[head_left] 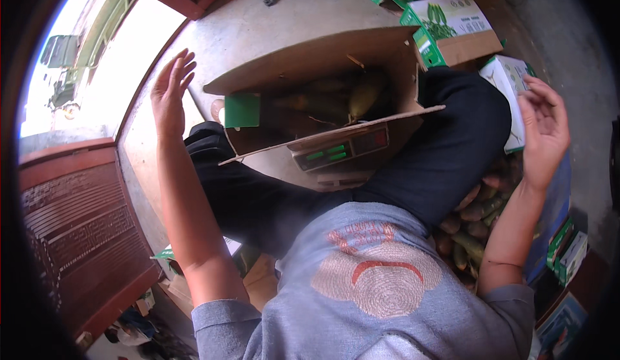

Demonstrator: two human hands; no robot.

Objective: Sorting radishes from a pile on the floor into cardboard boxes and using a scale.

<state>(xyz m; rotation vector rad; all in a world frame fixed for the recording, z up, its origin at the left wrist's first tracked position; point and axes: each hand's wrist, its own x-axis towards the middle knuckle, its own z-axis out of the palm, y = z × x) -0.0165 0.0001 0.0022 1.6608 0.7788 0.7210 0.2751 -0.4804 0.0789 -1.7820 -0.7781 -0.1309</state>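
Observation:
An open cardboard box [290, 60] stands between my knees, its flaps up. Inside lie several long green-brown vegetables [366, 95], partly in shadow; I cannot tell their kind. A digital scale [339, 151] with lit displays shows at the near side of the box, apparently under it. My left hand [173, 92] is raised to the left of the box, fingers loosely apart and nothing in them. Over on the far right, my right hand [546, 118] is also raised, fingers spread and slightly curled, holding nothing. Neither hand touches the box.
A white and green printed carton [455, 27] stands beyond my right knee, with another white carton [507, 95] near my right hand. More such vegetables [475, 231] lie heaped by my right hip. To the left is a carved wooden bench [87, 221]; past the doorway stands a truck [61, 66].

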